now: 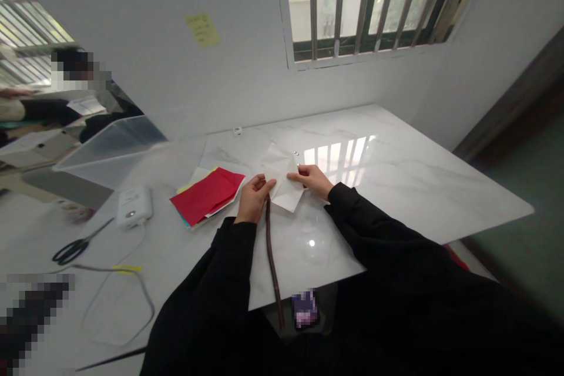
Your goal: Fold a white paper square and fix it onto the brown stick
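A partly folded sheet of white paper lies on the white marble table. My left hand is curled, and its fingertips pinch the paper's left edge. My right hand presses and pinches the paper's right side. Both of my arms are in black sleeves. A stack of coloured paper sheets, red on top, lies just left of my left hand. A dark cord hangs down from near my left hand toward the table's front edge.
A white device with a cable and black scissors lie at the left. A clear plastic bin stands behind them. Another person sits far left. A barred window and a yellow note are on the wall.
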Motion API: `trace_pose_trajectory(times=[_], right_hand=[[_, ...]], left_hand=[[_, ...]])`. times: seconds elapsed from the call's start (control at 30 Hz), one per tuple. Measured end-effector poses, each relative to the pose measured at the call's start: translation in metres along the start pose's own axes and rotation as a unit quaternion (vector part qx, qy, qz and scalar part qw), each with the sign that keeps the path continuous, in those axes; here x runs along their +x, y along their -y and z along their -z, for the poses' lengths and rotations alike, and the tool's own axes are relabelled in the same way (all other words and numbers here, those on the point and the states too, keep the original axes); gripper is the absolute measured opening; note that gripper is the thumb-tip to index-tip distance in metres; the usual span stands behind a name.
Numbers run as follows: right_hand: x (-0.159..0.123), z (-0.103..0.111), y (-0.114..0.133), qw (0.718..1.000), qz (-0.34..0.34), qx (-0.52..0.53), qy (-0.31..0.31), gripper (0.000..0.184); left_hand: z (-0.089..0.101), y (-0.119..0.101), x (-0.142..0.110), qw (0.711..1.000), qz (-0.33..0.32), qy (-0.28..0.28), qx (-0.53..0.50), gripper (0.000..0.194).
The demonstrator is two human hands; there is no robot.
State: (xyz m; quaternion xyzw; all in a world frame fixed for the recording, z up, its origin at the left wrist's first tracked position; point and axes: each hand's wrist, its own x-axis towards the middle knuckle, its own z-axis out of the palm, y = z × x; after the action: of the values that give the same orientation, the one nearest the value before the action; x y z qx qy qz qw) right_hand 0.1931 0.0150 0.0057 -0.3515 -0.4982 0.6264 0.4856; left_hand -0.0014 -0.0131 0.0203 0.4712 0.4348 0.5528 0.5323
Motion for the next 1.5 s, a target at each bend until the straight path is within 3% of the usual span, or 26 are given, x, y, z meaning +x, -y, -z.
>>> trace_pose_trajectory(times=[0.43, 0.63, 0.77, 0.97, 1.1, 1.2, 1.33, 1.5], right_hand=[[-0.003, 0.000, 0.002, 0.999, -0.026, -0.040, -0.012, 0.035], [0.002, 0.004, 0.006, 0.993, -0.029, 0.019, -0.110, 0.025], [0.003, 0.007, 0.007, 0.984, -0.035, 0.055, -0.167, 0.022], [0.002, 0.003, 0.003, 0.987, -0.030, 0.062, -0.143, 0.032], [-0.001, -0.005, 0.003, 0.989, -0.046, 0.079, -0.118, 0.035], [-0.004, -0.012, 0.003, 0.990, -0.054, 0.080, -0.098, 0.036], [-0.007, -0.019, 0.001, 0.992, -0.061, 0.069, -0.089, 0.037], [-0.010, -0.025, -0.004, 0.993, -0.071, 0.053, -0.080, 0.037]], left_hand=[[0.003, 0.001, 0.001, 0.995, -0.038, 0.036, 0.091, 0.056], [0.001, -0.007, -0.003, 0.980, -0.110, 0.001, 0.165, 0.054], [-0.002, -0.010, -0.009, 0.956, -0.173, 0.040, 0.235, 0.060], [-0.005, -0.010, -0.014, 0.934, -0.210, 0.094, 0.274, 0.052], [-0.006, -0.011, -0.015, 0.929, -0.210, 0.097, 0.289, 0.038], [-0.010, -0.011, -0.016, 0.945, -0.189, 0.082, 0.255, 0.023], [-0.013, -0.010, -0.015, 0.973, -0.157, 0.016, 0.171, 0.032], [-0.010, -0.008, -0.012, 0.980, -0.110, -0.033, 0.161, 0.033]])
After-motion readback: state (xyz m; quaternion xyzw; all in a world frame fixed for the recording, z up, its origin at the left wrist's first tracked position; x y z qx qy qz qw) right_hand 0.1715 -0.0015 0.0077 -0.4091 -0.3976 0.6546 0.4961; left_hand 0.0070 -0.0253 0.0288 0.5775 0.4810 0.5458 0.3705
